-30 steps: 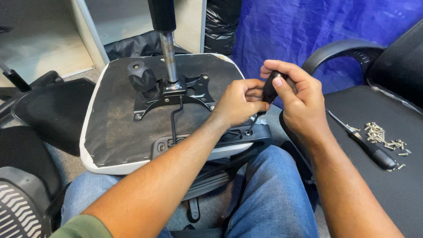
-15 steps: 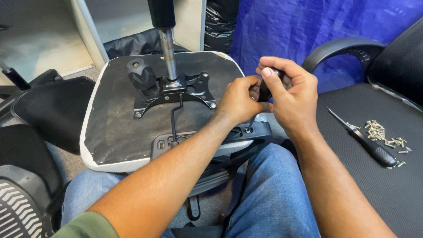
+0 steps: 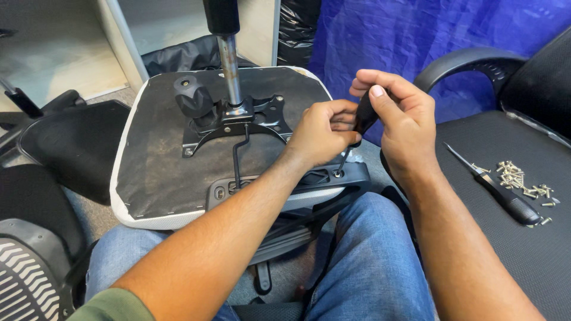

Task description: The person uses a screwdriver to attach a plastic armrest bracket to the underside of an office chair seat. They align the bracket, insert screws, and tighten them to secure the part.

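Observation:
An upturned chair seat (image 3: 160, 172) rests on my lap, its black underside facing up, with a metal mechanism plate (image 3: 238, 122) and a gas-lift column (image 3: 226, 53) standing on it. My right hand (image 3: 398, 125) grips the black handle of a screwdriver (image 3: 363, 116) whose shaft points down to a screw in the black armrest bracket (image 3: 321, 178) at the seat's near edge. My left hand (image 3: 324, 131) pinches the screwdriver's shaft just above the bracket.
A second black-handled screwdriver (image 3: 499, 190) and a pile of several loose screws (image 3: 523, 181) lie on the mesh seat of another chair at right. Its curved armrest (image 3: 470, 59) stands before a blue tarp. Black chair parts lie on the floor at left.
Both hands have shifted slightly left and down with the screwdriver, its tip now seated at the bracket screw. The seat has not moved.

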